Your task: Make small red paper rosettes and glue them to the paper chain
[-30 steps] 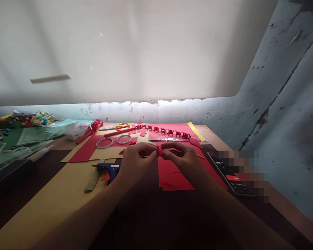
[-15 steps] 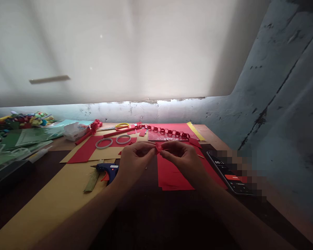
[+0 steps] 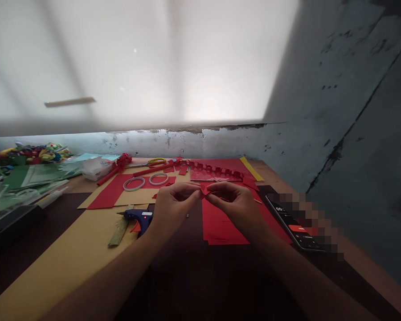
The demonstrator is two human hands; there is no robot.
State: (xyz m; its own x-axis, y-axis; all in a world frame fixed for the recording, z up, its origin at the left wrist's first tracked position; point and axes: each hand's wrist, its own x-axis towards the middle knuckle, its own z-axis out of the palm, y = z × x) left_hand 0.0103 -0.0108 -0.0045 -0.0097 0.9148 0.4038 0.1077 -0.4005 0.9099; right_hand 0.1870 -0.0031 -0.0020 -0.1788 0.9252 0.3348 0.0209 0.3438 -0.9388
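One red paper piece [image 3: 204, 190] between left hand [image 3: 174, 203] and right hand [image 3: 233, 201], in both hands' pinch.

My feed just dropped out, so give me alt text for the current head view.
The left hand and right hand together pinch a small red piece above a dark tabletop. A blue glue gun lies to the left; two pale rings and a red chain lie beyond, a phone to the right.

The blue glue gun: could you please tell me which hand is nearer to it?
Left: the left hand is just right of the blue glue gun; the right hand is farther right, beyond the left one.
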